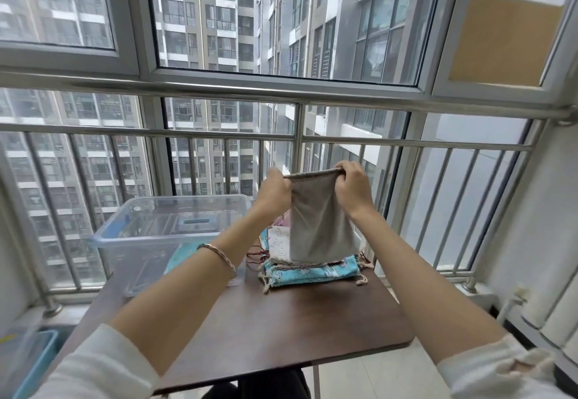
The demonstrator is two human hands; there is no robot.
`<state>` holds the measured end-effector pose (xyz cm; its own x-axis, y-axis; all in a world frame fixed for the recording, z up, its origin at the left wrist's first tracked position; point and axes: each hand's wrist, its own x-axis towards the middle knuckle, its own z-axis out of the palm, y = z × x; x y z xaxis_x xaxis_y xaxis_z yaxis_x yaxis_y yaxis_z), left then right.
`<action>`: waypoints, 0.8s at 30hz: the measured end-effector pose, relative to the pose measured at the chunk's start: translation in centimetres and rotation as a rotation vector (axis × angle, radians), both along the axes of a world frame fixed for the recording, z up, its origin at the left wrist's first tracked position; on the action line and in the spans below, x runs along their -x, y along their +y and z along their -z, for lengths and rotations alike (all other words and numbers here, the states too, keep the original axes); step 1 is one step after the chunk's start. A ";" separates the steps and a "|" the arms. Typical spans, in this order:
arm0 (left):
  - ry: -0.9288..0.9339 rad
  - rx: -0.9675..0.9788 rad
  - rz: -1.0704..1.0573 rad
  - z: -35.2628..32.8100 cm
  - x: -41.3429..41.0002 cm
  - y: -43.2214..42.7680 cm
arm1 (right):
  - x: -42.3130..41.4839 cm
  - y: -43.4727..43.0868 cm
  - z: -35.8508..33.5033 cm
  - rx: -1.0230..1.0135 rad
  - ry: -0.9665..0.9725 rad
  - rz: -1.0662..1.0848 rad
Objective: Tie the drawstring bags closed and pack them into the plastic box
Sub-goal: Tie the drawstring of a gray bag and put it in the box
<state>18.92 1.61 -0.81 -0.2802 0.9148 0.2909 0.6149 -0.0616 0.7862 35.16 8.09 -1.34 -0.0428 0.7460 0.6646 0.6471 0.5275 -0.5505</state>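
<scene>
Past the white sleeves (pixel 93 367), the grey drawstring bag (pixel 319 226) is pinched at its top by the left hand (pixel 275 193) and right hand (pixel 353 190), at 12 o'clock. It should be pulled shut evenly.

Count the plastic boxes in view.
2. A clear box stands at the left of the table; a blue box sits on the floor at lower left, partly cut off by the frame. Others may be hidden.
</scene>
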 end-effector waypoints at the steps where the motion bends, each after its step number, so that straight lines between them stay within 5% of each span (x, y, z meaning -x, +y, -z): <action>1: 0.009 -0.005 0.003 0.0 0.5 0.0 | 0.1 -0.3 -0.5 -0.002 0.015 -0.021; 10: 0.285 -0.070 0.147 -0.7 5.3 -4.3 | 0.3 -3.1 -2.3 0.324 0.030 -0.323; 18: 0.514 0.228 0.214 -1.3 11.7 -9.4 | 2.1 -3.9 0.5 0.565 -0.255 -0.531; 24: 0.165 0.321 0.156 -0.4 17.7 -11.0 | -0.6 -3.0 2.3 0.712 -0.051 -0.613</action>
